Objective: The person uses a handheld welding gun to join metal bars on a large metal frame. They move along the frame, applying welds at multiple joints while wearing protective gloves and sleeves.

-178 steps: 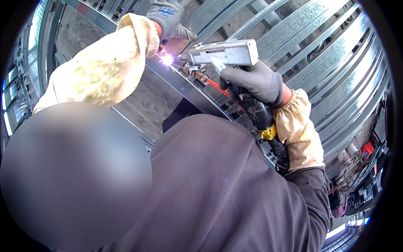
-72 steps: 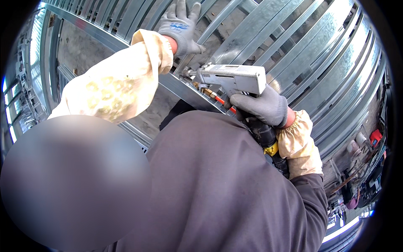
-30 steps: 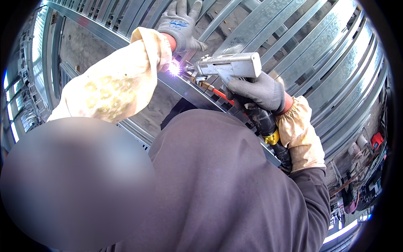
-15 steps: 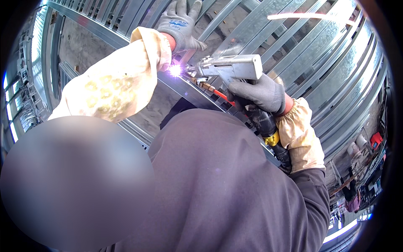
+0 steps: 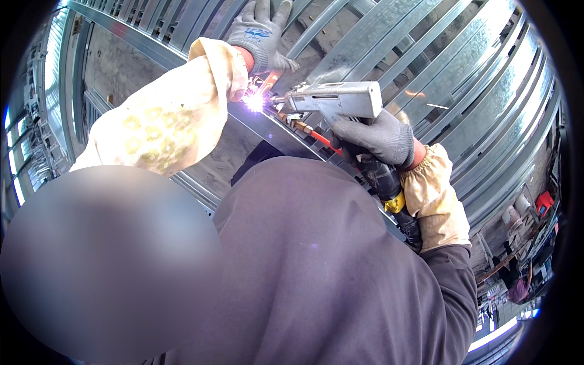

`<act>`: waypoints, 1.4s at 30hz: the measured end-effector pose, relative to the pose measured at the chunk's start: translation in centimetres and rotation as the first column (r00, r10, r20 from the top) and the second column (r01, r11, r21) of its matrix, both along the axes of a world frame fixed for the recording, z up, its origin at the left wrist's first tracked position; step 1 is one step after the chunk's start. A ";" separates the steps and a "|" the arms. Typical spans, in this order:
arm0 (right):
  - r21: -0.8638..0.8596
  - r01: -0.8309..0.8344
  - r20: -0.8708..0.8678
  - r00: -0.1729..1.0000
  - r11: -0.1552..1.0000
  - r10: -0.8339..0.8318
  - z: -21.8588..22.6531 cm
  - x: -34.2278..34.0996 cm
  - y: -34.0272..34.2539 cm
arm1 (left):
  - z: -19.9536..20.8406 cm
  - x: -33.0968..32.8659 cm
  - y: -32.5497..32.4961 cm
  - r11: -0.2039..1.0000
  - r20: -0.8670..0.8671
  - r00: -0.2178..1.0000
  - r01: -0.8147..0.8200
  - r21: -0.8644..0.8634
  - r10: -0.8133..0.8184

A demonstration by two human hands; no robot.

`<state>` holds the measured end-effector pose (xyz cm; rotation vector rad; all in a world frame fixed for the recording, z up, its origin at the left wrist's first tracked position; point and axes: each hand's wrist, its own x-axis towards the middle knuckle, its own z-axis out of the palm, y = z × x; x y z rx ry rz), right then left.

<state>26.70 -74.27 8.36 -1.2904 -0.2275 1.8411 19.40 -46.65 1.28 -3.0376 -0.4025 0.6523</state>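
My right hand (image 5: 380,135), in a grey glove, is wrapped round the grip of a silver welding gun (image 5: 340,97). The gun's nozzle points left at a bright violet-white arc (image 5: 255,101) on a galvanized steel rail (image 5: 277,135). A red hose (image 5: 324,140) and a thick black cable (image 5: 378,176) with yellow tape run back from the gun. Beyond the arc, my left hand (image 5: 260,38), gloved in grey, lies with fingers stretched out over the metalwork, thumb towards the right. Its cream sleeve (image 5: 161,115) passes close beside the arc. Glare hides the weld spot.
Rows of parallel steel bars (image 5: 389,55) spread across the far side and right, with gaps between them. Concrete floor (image 5: 125,73) shows through the frame. A red object (image 5: 544,202) and white buckets (image 5: 516,213) stand at the far right.
The long spark streak at upper right has given way to short ones, and more sparks spray near the left wrist. Both hands and the gun have hardly moved.
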 end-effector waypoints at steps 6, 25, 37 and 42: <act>0.008 0.010 0.028 1.000 1.000 -0.011 -0.5 -0.3 -0.3 | -0.4 -0.3 0.2 1.000 0.053 0.998 0.025 0.007 -0.025; 0.035 0.021 0.060 0.998 0.999 -0.023 0.4 -0.6 -0.7 | 0.3 -0.5 0.0 0.999 0.029 1.000 0.006 0.042 -0.007; -0.013 0.347 0.077 0.935 0.938 -0.345 4.4 -3.2 -5.7 | 0.3 -0.4 -0.1 0.999 0.042 0.999 0.023 0.042 -0.025; 0.053 0.597 0.211 0.777 0.800 -0.593 8.7 -2.8 -11.0 | 2.3 -1.0 -0.8 0.997 0.007 0.998 -0.060 0.057 0.060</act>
